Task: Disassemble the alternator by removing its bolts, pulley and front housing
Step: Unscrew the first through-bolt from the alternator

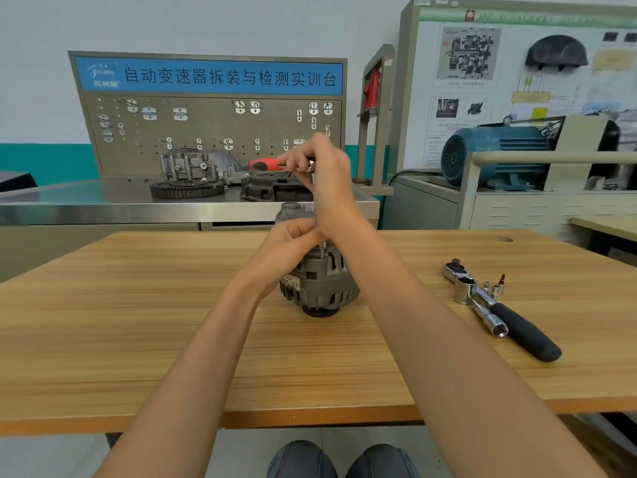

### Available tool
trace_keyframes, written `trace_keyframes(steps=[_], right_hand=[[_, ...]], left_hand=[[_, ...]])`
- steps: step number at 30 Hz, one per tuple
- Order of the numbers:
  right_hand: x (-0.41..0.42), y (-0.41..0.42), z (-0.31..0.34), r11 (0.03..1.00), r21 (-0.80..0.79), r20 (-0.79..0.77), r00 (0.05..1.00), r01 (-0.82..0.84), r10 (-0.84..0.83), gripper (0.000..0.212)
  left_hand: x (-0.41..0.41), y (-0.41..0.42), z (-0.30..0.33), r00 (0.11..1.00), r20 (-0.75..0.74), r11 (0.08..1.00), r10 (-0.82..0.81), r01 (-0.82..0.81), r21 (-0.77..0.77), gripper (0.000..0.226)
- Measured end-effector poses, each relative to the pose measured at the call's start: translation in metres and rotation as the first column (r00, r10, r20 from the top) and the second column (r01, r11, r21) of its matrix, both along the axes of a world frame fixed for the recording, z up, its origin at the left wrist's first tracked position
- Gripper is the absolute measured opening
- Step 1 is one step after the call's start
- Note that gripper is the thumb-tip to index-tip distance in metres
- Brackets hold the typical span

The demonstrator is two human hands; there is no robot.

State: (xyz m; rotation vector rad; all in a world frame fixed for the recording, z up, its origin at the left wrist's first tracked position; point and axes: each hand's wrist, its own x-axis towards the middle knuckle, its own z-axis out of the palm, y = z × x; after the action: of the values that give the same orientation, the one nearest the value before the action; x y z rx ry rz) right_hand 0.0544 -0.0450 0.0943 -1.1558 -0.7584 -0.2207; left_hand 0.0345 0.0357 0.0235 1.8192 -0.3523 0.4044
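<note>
red grip: the right hand (319, 163) is wrapped round a small ratchet with a red-and-black handle (267, 164), chrome head and extension (312, 174) dropping straight down behind the fist

left hand: the left hand (293, 241) sits on top of the grey cast-aluminium alternator (319, 282), fingertips pinched in around the thin silver shaft (324, 246) where it meets the housing. Looks like it's guiding the bit onto a bolt, though I can't see the bolt head itself

alternator: standing on end near the middle of the light wood-grain table (172, 339), black pulley (319, 310) facing down against the tabletop

step: I'd say this is one of the through bolts being worked on, so early days, with pulley and front housing both on from what I can see

doing it well: keep the extension dead vertical so the socket doesn't ride off the head, lean a bit of weight down through the left hand so the body doesn't spin on its pulley, short swings

spares: off to the right, well apart from the alternator, a big chrome ratchet with a black handle (524, 327), a long chrome socket (498, 327) beside it and a few little sockets and bits (494, 288) standing loose

containers: honestly none on the table, nothing to drop bolts into. A black moulded case (272, 189) sits on the steel bench (103, 205) behind, contents not visible
</note>
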Motion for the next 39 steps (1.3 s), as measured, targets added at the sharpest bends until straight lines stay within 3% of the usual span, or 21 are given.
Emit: trace_keyframes(steps=[3, 7, 9, 11, 14, 17, 19, 21, 24, 26, 28, 29, 30, 32, 35, 39], right_hand=[[-0.002, 0.011, -0.011, 0.947, -0.011, 0.208, 0.927, 0.320, -0.311, 0.034], [0.000, 0.018, -0.021, 0.657, 0.064, 0.436, 0.571, 0.752, -0.696, 0.016], [0.003, 0.016, -0.020, 0.602, 0.050, 0.446, 0.522, 0.797, -0.727, 0.014], [0.005, 0.012, -0.018, 0.647, -0.026, 0.411, 0.598, 0.762, -0.688, 0.021], [0.007, 0.005, -0.012, 0.836, -0.087, 0.275, 0.820, 0.542, -0.503, 0.032], [0.006, -0.002, -0.005, 0.969, -0.087, 0.086, 0.971, 0.232, -0.225, 0.030], [0.008, -0.005, 0.000, 0.997, -0.040, -0.050, 0.997, 0.063, -0.065, 0.036], [0.010, -0.007, 0.001, 1.000, 0.015, -0.099, 0.995, -0.004, 0.005, 0.040], [0.005, -0.001, -0.003, 0.985, -0.043, 0.020, 0.986, 0.166, -0.165, 0.029], [0.004, 0.005, -0.013, 0.902, -0.081, 0.230, 0.888, 0.425, -0.398, 0.021], [0.003, 0.010, -0.020, 0.650, -0.082, 0.442, 0.612, 0.755, -0.656, 0.011], [0.003, 0.011, -0.022, 0.542, -0.059, 0.486, 0.498, 0.839, -0.718, 0.005], [0.004, 0.011, -0.022, 0.505, -0.059, 0.485, 0.468, 0.861, -0.739, 0.004], [0.007, 0.008, -0.018, 0.616, -0.098, 0.422, 0.593, 0.782, -0.686, 0.006], [0.007, 0.002, -0.011, 0.877, -0.135, 0.277, 0.868, 0.461, -0.413, 0.024], [0.011, -0.004, -0.002, 0.992, -0.072, 0.018, 0.994, 0.106, -0.105, 0.045]], left_hand=[[-0.001, -0.001, 0.000, 0.999, -0.014, 0.999, 0.045, -0.045, 0.004, 0.021], [0.001, 0.000, 0.000, 0.995, -0.023, 0.996, 0.094, -0.094, 0.001, 0.022], [0.002, -0.001, 0.000, 0.993, -0.013, 0.992, 0.121, -0.120, 0.026, 0.020], [0.003, -0.002, 0.001, 0.994, -0.014, 0.993, 0.109, -0.109, 0.039, 0.022], [0.002, -0.001, 0.001, 0.999, -0.014, 0.999, 0.047, -0.047, 0.027, 0.041], [0.002, -0.001, 0.003, 1.000, -0.029, 1.000, -0.002, 0.003, 0.017, 0.024], [0.001, 0.000, 0.004, 0.999, -0.037, 1.000, -0.013, 0.014, 0.018, 0.022], [0.001, 0.001, 0.003, 0.999, -0.036, 1.000, -0.019, 0.020, 0.017, 0.022], [-0.002, 0.001, 0.002, 1.000, -0.008, 1.000, -0.020, 0.020, 0.022, 0.025], [-0.002, 0.001, 0.000, 1.000, 0.013, 0.999, 0.006, -0.007, 0.031, 0.044], [0.000, 0.001, -0.001, 0.998, 0.018, 0.997, 0.067, -0.068, 0.036, 0.053], [0.000, 0.001, -0.001, 0.996, 0.014, 0.995, 0.088, -0.088, 0.036, 0.051], [0.000, 0.000, -0.001, 0.995, 0.012, 0.995, 0.096, -0.096, 0.031, 0.050], [0.001, -0.002, -0.001, 0.997, 0.016, 0.996, 0.080, -0.081, 0.030, 0.050], [-0.001, -0.003, 0.002, 1.000, 0.007, 1.000, 0.012, -0.012, 0.007, 0.039], [0.000, -0.002, 0.003, 1.000, -0.009, 0.999, -0.027, 0.027, 0.032, 0.016]])
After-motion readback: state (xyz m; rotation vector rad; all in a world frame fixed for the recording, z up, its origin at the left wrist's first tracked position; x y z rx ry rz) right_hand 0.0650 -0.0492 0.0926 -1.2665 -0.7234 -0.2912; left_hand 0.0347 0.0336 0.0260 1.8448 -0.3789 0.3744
